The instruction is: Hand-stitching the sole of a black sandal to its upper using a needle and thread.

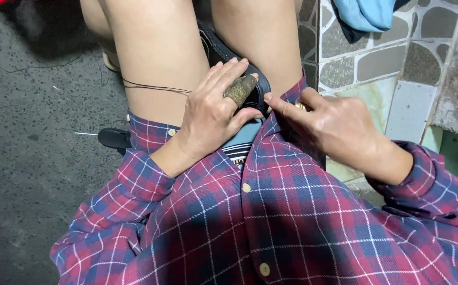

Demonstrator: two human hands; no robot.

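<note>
The left hand (216,108), one finger wrapped in a brown guard, presses a black leather piece (223,53) held between the knees. The right hand (334,126) pinches what may be a brass-handled awl (302,106) beside it. Stitching seems underway; thread (155,88) trails left, needing a steady, aligned push.

Even, bright light from above, sharp across most of the view.

Bare legs (155,47) and plaid shirt (271,221) are evenly lit with soft shadows; the dark floor (23,137) at left falls dimmer, the far stone wall (398,63) stays clear, no glare.
</note>
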